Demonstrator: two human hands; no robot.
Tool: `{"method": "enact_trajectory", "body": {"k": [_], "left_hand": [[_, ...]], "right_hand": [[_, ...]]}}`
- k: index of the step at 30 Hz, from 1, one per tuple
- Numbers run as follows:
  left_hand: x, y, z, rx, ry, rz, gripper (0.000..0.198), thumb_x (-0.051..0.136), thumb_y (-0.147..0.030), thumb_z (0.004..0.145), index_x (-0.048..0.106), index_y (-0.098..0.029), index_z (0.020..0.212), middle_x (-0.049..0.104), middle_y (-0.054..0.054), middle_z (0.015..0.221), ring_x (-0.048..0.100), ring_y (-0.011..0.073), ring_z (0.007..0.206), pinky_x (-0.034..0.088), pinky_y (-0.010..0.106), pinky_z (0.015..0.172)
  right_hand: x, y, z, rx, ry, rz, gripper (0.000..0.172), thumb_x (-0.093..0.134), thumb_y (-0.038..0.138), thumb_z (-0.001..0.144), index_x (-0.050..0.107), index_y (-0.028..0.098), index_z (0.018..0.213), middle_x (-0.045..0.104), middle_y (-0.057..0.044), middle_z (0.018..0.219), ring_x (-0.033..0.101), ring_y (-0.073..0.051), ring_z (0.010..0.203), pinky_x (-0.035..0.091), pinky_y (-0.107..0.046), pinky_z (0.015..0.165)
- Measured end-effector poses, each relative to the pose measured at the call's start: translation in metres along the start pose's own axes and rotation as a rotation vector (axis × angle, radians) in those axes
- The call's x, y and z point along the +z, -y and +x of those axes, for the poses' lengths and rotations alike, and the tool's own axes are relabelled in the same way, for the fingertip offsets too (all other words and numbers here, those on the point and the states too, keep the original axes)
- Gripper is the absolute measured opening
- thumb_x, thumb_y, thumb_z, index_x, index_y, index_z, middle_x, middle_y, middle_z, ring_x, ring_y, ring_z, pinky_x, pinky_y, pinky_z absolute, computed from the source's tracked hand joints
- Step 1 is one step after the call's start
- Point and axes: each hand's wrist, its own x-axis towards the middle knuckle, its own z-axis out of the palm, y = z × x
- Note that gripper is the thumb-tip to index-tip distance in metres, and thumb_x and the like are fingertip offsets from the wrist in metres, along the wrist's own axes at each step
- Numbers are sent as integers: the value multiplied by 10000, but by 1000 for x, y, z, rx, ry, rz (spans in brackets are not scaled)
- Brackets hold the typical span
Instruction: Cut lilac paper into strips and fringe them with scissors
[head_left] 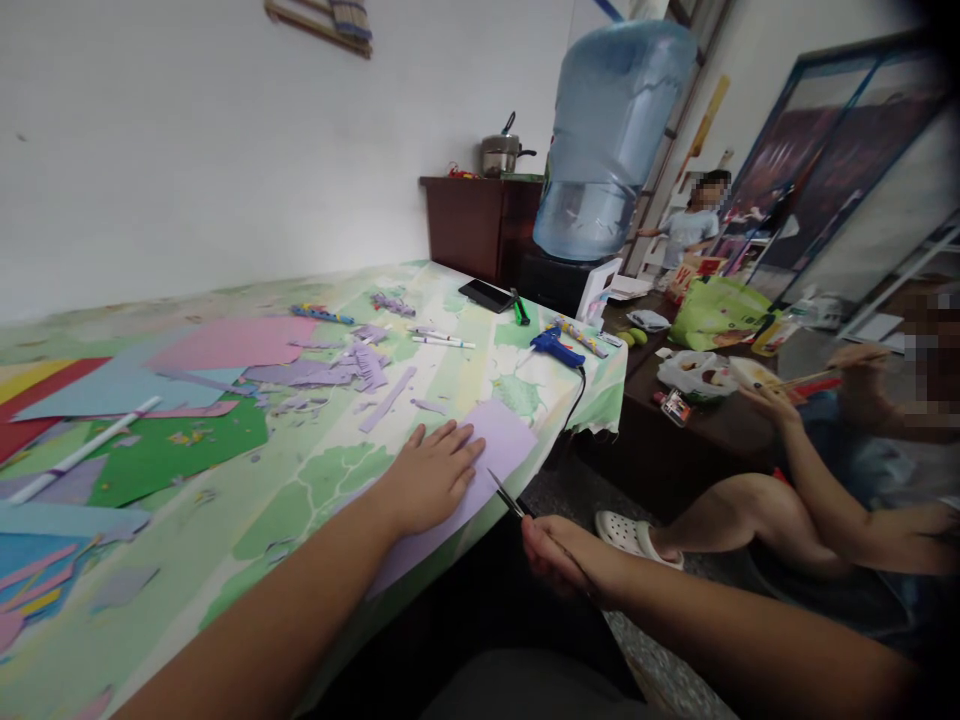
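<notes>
My left hand (437, 477) lies flat with fingers spread on a sheet of light purple paper (504, 435) at the table's near edge. Scissors (506, 496) are held in my right hand (559, 553), whose fingers are wrapped round the handles. The scissors' blades point up and left, next to the paper's right edge and close to my left fingertips. Purple paper strips and scraps (367, 365) lie beyond my left hand.
Coloured paper sheets (187, 450) cover the table's left side. A blue glue gun (557, 347), a phone (486, 295) and a green cutter (520, 307) lie toward the back. At right, a seated person (840, 500) holds a bowl and chopsticks; another person (686, 230) stands farther back.
</notes>
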Motion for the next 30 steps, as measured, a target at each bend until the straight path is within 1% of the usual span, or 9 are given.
{"method": "enact_trajectory", "body": {"k": [5,9,14,18,22,30], "left_hand": [[1,0,0,5,-2,8,434,192,-335,807,312,-244,1213,309,49,1301,227,233,1184,167,486,921],[2,0,1,2,-7,6,431,202,-334,804,320,-243,1209,311,50,1300,230,236,1183,163,493,920],[3,1,1,2,-20,8,429,205,-332,803,327,-244,1204,317,48,1297,235,234,1182,167,491,920],[2,0,1,-1,-20,9,429,201,-333,804,324,-246,1205,315,45,1298,238,233,1181,172,486,921],[2,-1,0,-1,-19,9,426,197,-328,805,327,-247,1203,321,45,1295,239,232,1180,173,482,923],[2,-1,2,-8,-7,8,427,206,-336,806,319,-252,1208,309,42,1302,227,228,1186,170,477,926]], "right_hand": [[-2,2,2,-22,-12,-40,510,252,652,677,338,169,538,302,62,425,236,-25,326,174,-170,290],[-3,8,0,2,-45,-125,523,232,668,666,329,173,530,310,60,416,258,-28,320,206,-169,290],[-4,16,-1,33,-65,-190,545,216,693,642,334,174,524,327,53,413,279,-32,305,214,-173,278],[-5,15,0,52,-63,-172,541,226,691,642,331,174,523,297,64,405,266,-28,300,213,-164,270],[-6,15,0,49,-48,-198,549,216,691,644,339,171,518,309,62,403,258,-25,283,218,-165,259],[-11,11,0,5,-33,-283,543,204,665,675,352,169,511,339,49,397,299,-37,280,235,-171,260]]}}
